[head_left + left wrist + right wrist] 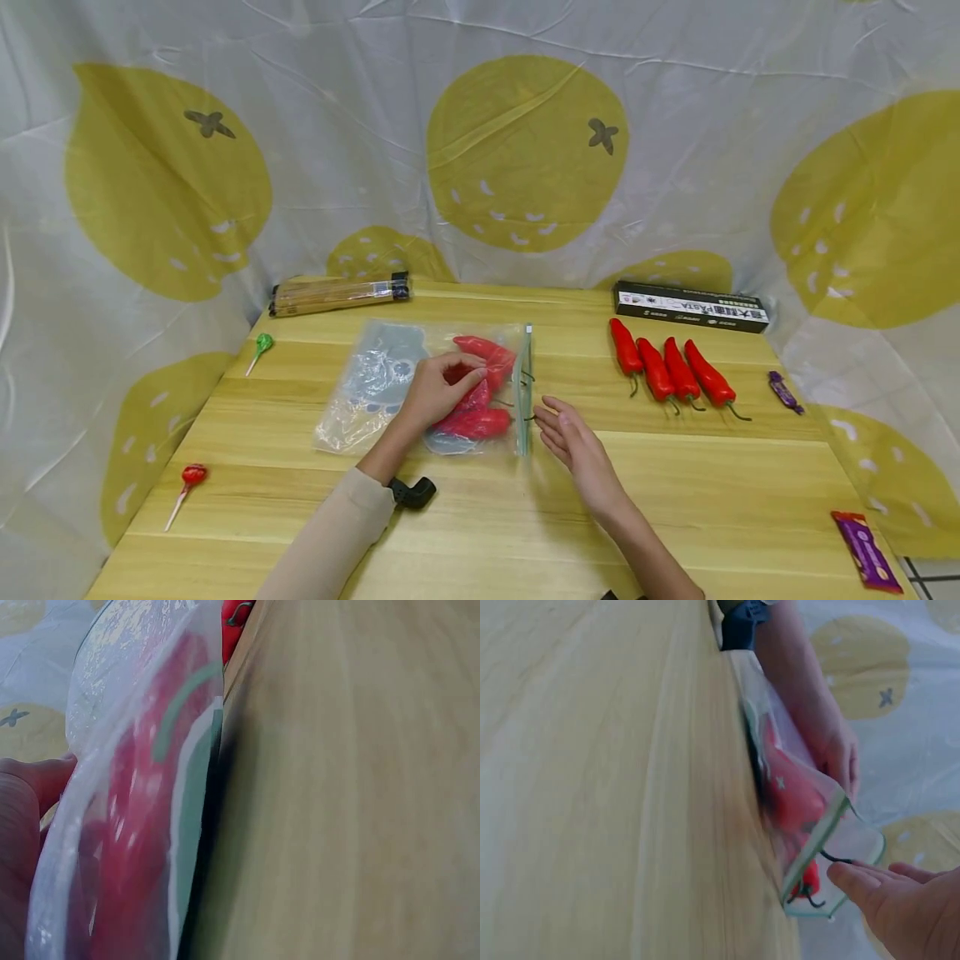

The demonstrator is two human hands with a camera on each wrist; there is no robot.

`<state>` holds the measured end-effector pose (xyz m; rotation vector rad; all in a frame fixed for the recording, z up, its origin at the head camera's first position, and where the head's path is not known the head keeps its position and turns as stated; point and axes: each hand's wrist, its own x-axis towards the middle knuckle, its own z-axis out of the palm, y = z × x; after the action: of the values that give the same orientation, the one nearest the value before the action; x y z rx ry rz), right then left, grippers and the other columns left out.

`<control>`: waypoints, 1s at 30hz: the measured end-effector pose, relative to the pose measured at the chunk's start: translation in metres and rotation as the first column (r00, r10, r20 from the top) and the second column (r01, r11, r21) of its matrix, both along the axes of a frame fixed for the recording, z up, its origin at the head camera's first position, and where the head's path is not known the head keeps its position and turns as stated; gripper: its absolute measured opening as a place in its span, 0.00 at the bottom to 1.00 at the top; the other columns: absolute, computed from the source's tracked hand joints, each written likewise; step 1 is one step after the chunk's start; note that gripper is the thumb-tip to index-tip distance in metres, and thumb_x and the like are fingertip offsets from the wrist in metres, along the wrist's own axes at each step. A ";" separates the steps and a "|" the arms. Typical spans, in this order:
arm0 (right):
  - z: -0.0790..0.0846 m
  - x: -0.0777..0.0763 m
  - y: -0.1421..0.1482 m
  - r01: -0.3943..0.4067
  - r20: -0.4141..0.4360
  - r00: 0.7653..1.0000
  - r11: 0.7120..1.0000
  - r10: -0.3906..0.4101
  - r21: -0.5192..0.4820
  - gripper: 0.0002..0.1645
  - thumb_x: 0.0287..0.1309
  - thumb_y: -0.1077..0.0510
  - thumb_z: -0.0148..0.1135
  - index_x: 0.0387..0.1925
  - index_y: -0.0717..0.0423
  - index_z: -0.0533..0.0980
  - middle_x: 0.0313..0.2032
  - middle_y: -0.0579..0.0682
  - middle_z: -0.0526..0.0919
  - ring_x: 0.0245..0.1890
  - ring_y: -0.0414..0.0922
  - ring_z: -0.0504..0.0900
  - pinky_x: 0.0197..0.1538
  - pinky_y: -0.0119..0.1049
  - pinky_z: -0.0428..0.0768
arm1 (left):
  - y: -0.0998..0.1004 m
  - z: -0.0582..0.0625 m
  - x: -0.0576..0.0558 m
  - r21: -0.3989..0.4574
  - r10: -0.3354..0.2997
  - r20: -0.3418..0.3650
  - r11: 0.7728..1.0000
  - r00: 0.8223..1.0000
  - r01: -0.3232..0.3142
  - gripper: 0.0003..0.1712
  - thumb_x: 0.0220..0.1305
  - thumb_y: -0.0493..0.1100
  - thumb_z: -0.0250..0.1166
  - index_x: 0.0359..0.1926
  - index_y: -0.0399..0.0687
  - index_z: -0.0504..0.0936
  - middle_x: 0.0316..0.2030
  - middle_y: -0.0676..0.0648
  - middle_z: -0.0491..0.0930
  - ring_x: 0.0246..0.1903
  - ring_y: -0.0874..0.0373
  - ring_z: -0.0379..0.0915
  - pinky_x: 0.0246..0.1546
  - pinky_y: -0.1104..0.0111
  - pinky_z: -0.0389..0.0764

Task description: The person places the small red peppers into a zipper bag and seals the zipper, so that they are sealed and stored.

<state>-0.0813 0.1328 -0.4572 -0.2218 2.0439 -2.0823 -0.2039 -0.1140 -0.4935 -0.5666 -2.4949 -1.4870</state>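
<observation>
A clear zip bag (345, 417) with a pale blue print and a green zip edge (523, 433) lies on the table, several red chili peppers (487, 423) inside it. My left hand (442, 392) is over the bag and pinches its upper film between thumb and fingers. At the bag's mouth, on the right, my right hand (573, 450) holds its fingers straight. In the right wrist view, its fingertips are right at a dark pepper stem (835, 858) that pokes from the opening, and the mouth gapes. The left wrist view shows the bag's film (56, 877) raised beside the left thumb.
Several loose red peppers (678, 371) lie in a row to the right, before a black pasta box (690, 307). A wrapped bundle of thin brown sticks (337, 293) is at the back left. Lollipops (193, 475) lie at left, wrapped sweets (866, 550) at right. A patterned cloth (375, 150) hangs around the table.
</observation>
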 end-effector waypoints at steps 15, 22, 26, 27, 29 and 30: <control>-0.004 -0.007 -0.013 -0.045 -0.041 0.998 0.999 0.043 -0.026 0.33 0.76 0.38 0.25 0.73 0.47 0.52 0.70 0.62 0.62 0.71 0.56 0.62 0.70 0.49 0.63 | 0.000 -0.001 -0.001 -0.006 0.001 -0.014 1.000 1.000 -0.001 0.05 0.60 0.56 0.68 0.37 0.67 0.86 0.37 0.64 0.85 0.42 0.67 0.80 0.46 0.66 0.80; -0.007 -0.010 0.029 0.118 -0.155 0.982 0.989 -0.103 0.089 0.26 0.74 0.50 0.46 0.67 0.58 0.61 0.62 0.60 0.73 0.64 0.58 0.72 0.62 0.34 0.75 | 0.000 -0.004 0.001 -0.015 0.000 0.017 1.000 1.000 0.001 0.06 0.60 0.57 0.68 0.38 0.67 0.86 0.38 0.64 0.85 0.43 0.66 0.80 0.47 0.66 0.80; -0.009 -0.016 0.063 0.289 -0.212 0.947 0.928 -0.241 0.235 0.24 0.70 0.53 0.54 0.62 0.59 0.66 0.57 0.61 0.77 0.55 0.48 0.80 0.53 0.22 0.77 | 0.000 -0.003 0.001 -0.014 0.001 0.015 1.000 1.000 -0.001 0.07 0.60 0.57 0.68 0.38 0.66 0.86 0.38 0.63 0.85 0.44 0.66 0.80 0.48 0.66 0.80; -0.010 -0.017 0.071 0.329 -0.218 0.936 0.906 -0.276 0.266 0.24 0.69 0.52 0.55 0.62 0.58 0.67 0.56 0.61 0.77 0.53 0.44 0.81 0.52 0.21 0.77 | 0.000 -0.002 0.001 -0.013 0.001 0.012 1.000 1.000 -0.001 0.07 0.60 0.56 0.68 0.38 0.66 0.86 0.38 0.63 0.85 0.44 0.66 0.80 0.48 0.66 0.80; -0.010 -0.021 0.086 0.397 -0.218 0.915 0.856 -0.340 0.331 0.25 0.68 0.51 0.57 0.61 0.58 0.68 0.54 0.60 0.79 0.48 0.38 0.82 0.48 0.19 0.77 | 0.000 -0.001 0.001 -0.011 0.000 0.006 1.000 1.000 0.000 0.07 0.61 0.57 0.68 0.38 0.66 0.86 0.39 0.63 0.86 0.45 0.65 0.80 0.48 0.65 0.80; -0.010 -0.022 0.092 0.423 -0.212 0.905 0.831 -0.368 0.361 0.26 0.67 0.50 0.58 0.61 0.58 0.68 0.52 0.58 0.79 0.46 0.36 0.82 0.47 0.19 0.77 | 0.000 -0.001 0.001 -0.011 0.000 0.006 1.000 1.000 0.000 0.08 0.61 0.57 0.68 0.39 0.66 0.86 0.39 0.63 0.86 0.45 0.65 0.80 0.48 0.65 0.80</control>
<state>-0.1035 0.2252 -0.4668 0.1530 2.7394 -1.8189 -0.2032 -0.1137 -0.4942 -0.5652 -2.5093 -1.4784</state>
